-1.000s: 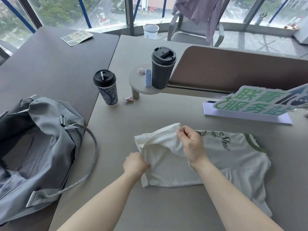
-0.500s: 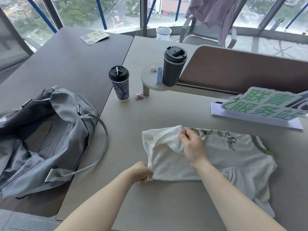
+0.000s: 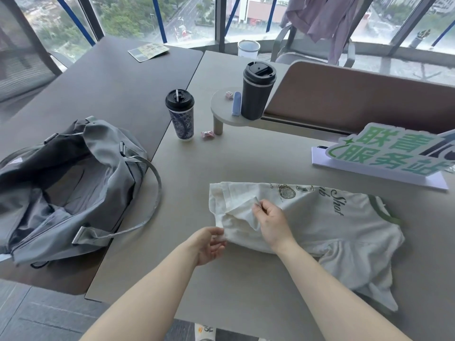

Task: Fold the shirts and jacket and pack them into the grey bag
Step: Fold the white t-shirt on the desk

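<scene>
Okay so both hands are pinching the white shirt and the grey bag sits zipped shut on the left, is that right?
Not quite. In the head view the grey bag lies open, its lining showing. The rest holds: left hand and right hand both pinch the white shirt.

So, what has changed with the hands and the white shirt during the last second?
The right hand has lowered the raised fold of the white shirt onto the cloth and still pinches it. The left hand moved from the shirt's left side down to its near-left corner, which it pinches. The grey bag stays open at the left; both cups are unmoved.
</scene>
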Demonstrator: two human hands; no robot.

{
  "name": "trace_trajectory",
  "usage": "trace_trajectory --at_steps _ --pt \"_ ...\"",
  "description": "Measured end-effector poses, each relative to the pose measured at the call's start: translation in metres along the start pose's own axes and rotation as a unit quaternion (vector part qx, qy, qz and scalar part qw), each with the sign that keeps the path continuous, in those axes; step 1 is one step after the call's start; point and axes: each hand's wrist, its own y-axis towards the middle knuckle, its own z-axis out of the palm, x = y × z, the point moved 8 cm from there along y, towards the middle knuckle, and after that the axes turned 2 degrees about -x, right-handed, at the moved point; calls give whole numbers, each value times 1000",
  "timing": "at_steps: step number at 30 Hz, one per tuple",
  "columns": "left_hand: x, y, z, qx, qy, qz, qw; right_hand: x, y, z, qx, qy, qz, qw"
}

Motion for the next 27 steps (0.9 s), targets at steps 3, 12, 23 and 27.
trace_trajectory --at_steps 3,12,23,27 --pt "5 2 -9 -32 -64 7 997 -4 -5 1 4 -1 0 1000" --pt "0 -6 -11 -94 97 112 984 -21 -8 11 23 -33 4 999" --pt "-26 -21 -2 -259 477 299 785 -34 -8 16 31 -56 -5 998" --pt "-21 -22 -11 -279 467 306 781 -39 -7 18 35 -67 -1 997"
